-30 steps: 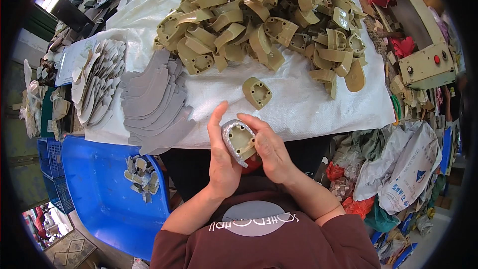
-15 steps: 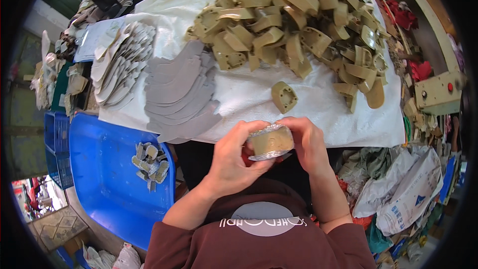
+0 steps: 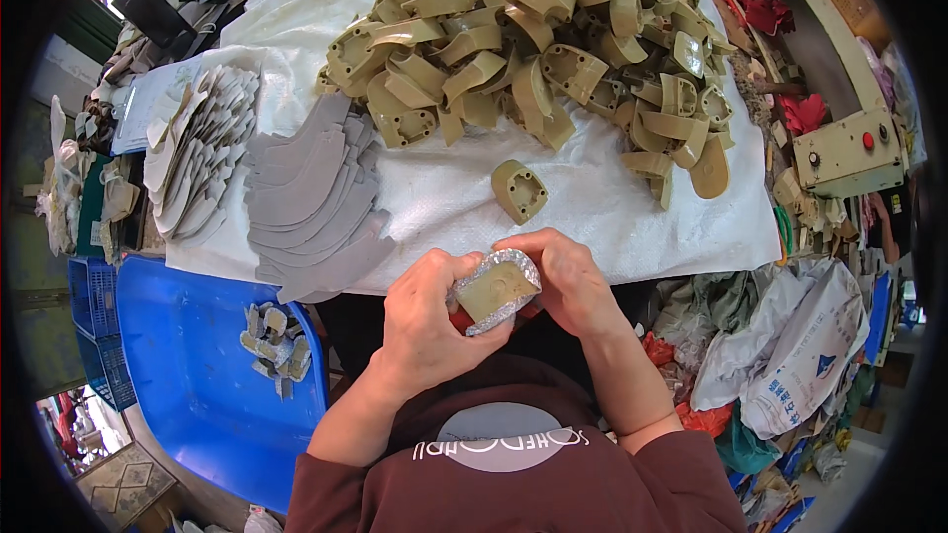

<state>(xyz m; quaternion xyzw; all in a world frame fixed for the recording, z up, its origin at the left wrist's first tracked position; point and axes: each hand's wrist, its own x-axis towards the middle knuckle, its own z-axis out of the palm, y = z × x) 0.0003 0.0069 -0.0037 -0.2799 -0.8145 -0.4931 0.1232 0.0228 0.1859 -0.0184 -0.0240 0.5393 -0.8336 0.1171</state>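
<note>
White woven sheeting [image 3: 464, 192] covers the table across the upper frame, with the big heap of olive-tan moulded heel pieces [image 3: 538, 35] at upper centre and a fan of flat grey curved cut pieces [image 3: 311, 192] at centre left. Lower left, the blue plastic tub [image 3: 188, 375] holds a few scraps. At centre, both hands are busy: the left hand [image 3: 425, 321] and right hand [image 3: 563, 276] each grip one olive-tan heel piece with a silvery-grey covering [image 3: 497, 289] folded over its edge. It looks like a wrapping step; next likely calls for pressing the covering flat round the rim. Fingertips underneath and something red below stay hidden.
</note>
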